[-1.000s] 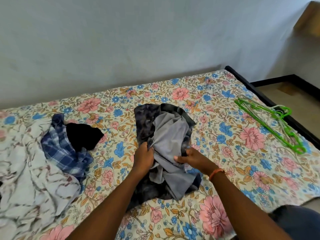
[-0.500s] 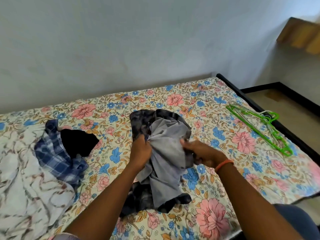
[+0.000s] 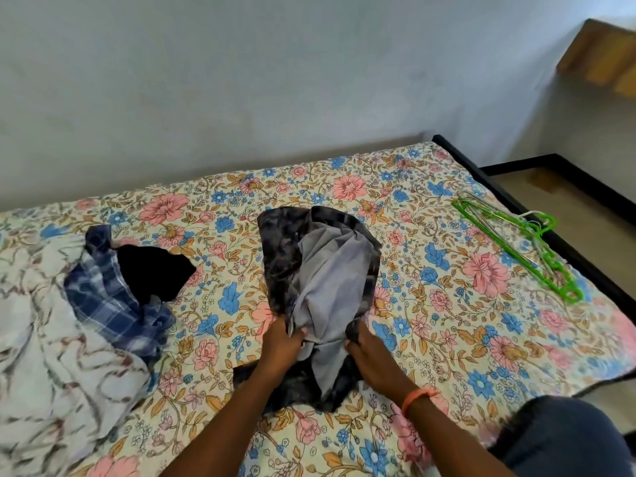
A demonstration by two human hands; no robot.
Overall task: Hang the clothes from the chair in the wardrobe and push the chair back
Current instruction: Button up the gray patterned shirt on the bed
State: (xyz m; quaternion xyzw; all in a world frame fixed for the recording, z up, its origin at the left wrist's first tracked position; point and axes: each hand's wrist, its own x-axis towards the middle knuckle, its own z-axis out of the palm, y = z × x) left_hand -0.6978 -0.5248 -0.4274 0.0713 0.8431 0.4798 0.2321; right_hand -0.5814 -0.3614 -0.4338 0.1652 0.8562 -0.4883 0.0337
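Right now both my hands are bunched into the near end of the dark shirt [image 3: 320, 270]: my left hand [image 3: 280, 342] grips the fabric on its left side, my right hand [image 3: 366, 352] pinches it on the right, grey lining between them. Its long axis runs straight away from me across the bed [image 3: 430, 321], so it sits evenly between my arms. Farther off to the right lie the green hangers [image 3: 516, 242], nearer my right hand, I'd judge. Left, a checked shirt [image 3: 110, 304] waits.
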